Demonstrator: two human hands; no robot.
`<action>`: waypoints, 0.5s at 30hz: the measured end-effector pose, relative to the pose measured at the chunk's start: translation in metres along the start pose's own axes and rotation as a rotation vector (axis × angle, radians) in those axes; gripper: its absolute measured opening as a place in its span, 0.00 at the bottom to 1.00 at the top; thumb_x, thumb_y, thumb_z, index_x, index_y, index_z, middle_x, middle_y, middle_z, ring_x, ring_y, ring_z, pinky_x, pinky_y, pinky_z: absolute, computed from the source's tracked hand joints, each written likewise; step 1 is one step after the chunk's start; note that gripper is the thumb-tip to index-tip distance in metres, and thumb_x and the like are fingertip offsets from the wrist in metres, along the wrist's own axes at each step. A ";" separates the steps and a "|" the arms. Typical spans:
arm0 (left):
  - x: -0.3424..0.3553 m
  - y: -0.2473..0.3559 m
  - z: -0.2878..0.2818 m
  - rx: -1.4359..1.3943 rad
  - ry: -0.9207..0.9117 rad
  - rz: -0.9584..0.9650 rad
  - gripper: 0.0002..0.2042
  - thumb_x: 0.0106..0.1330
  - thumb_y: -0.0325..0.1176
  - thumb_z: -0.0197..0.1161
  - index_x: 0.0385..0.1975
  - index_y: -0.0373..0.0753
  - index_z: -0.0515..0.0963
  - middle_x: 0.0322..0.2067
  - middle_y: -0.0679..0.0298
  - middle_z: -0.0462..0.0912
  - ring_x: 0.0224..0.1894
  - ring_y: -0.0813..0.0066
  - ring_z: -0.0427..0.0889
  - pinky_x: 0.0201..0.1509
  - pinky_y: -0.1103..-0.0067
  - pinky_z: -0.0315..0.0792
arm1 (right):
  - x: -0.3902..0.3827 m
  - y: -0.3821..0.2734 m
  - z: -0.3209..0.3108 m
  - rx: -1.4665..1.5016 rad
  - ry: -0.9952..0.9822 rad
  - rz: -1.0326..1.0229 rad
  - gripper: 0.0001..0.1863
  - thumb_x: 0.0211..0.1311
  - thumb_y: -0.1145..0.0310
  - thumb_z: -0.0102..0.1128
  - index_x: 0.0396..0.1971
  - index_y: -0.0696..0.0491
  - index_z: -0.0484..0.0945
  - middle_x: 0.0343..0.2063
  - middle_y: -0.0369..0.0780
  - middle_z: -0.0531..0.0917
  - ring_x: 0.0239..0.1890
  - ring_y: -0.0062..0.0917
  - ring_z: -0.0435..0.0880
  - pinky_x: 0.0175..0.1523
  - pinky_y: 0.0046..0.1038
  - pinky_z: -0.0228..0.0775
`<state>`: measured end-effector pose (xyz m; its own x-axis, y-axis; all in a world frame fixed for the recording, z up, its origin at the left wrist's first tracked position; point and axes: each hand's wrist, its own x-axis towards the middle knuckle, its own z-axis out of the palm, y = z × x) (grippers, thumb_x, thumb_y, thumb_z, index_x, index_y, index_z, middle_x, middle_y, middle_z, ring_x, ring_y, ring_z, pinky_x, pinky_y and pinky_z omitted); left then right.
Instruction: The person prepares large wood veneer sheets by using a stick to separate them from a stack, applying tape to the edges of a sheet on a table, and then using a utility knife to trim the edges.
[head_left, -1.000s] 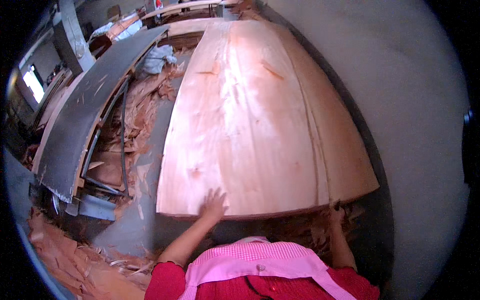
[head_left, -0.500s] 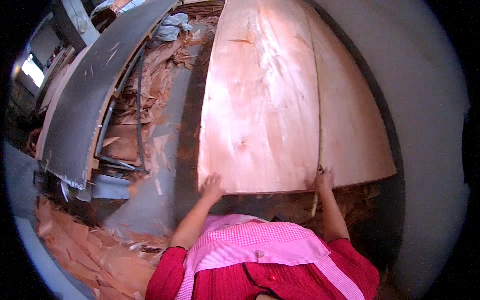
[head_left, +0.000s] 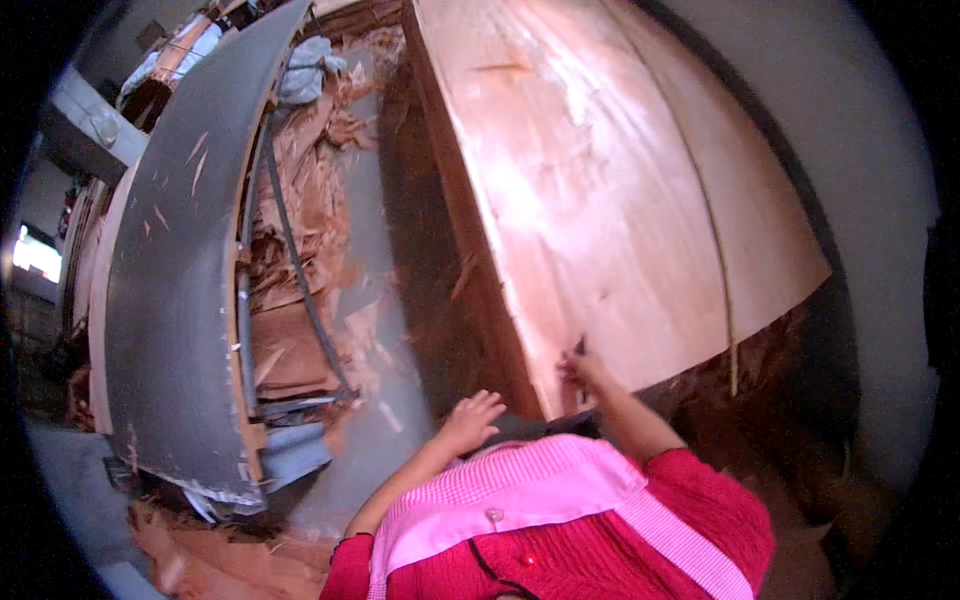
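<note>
Right of centre, most of the view was taken up by the stack of wood sheets point(head_left: 500, 310), its long reddish-brown side shown to the left and its near corner set at the lower middle of the frame. The stack was topped by a broad pale sheet point(head_left: 640, 240), streaked with bright glare. And there, right at that near corner, the right hand point(head_left: 580, 370) was placed over the sheet, its fingers bent; a small dark shape was seen at the fingertips, but with the blur it could not be told whether anything was pinched. Just left of the corner, the left hand point(head_left: 470, 422) was held with its fingers loosely spread, a narrow gap left between it and the stack.

Over to the right, a thin yellowish strip point(head_left: 716, 235) was laid lengthwise along the sheet, its lower end jutting past the near edge. The far right was filled by a grey wall point(head_left: 885, 190). On the left, a dark-topped table point(head_left: 170, 290) was seen, with torn brown scraps point(head_left: 300, 185) strewn beside it and a whitish bag point(head_left: 303, 75) dropped at upper left. Along the bottom, a pink checked apron point(head_left: 550, 475) was worn over red sleeves point(head_left: 715, 500).
</note>
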<state>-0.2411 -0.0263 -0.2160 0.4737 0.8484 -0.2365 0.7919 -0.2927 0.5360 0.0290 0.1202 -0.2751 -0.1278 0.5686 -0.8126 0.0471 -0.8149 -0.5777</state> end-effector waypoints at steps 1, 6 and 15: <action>-0.033 -0.027 -0.003 -0.051 0.043 -0.121 0.24 0.53 0.39 0.59 0.52 0.42 0.67 0.57 0.58 0.62 0.60 0.59 0.58 0.59 0.64 0.56 | -0.001 0.000 0.001 -0.006 -0.054 0.007 0.12 0.60 0.58 0.49 0.32 0.52 0.74 0.23 0.37 0.80 0.25 0.26 0.79 0.27 0.30 0.71; -0.113 -0.159 -0.037 -0.094 -0.027 -0.420 0.20 0.53 0.35 0.58 0.48 0.40 0.70 0.50 0.56 0.70 0.53 0.59 0.68 0.55 0.68 0.63 | 0.004 -0.004 0.019 -0.057 0.170 0.006 0.08 0.59 0.64 0.47 0.27 0.52 0.71 0.18 0.37 0.76 0.18 0.26 0.77 0.23 0.27 0.71; 0.035 -0.224 -0.149 -0.285 0.093 -0.317 0.19 0.54 0.33 0.58 0.47 0.37 0.71 0.47 0.53 0.73 0.50 0.57 0.70 0.53 0.70 0.65 | -0.001 -0.044 0.048 0.072 0.294 0.032 0.04 0.55 0.76 0.48 0.23 0.56 0.71 0.15 0.40 0.74 0.16 0.28 0.77 0.17 0.30 0.69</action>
<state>-0.4593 0.1346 -0.2240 0.1770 0.9167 -0.3583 0.7483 0.1112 0.6540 -0.0206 0.1499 -0.2449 0.1651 0.5421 -0.8240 -0.0256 -0.8328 -0.5530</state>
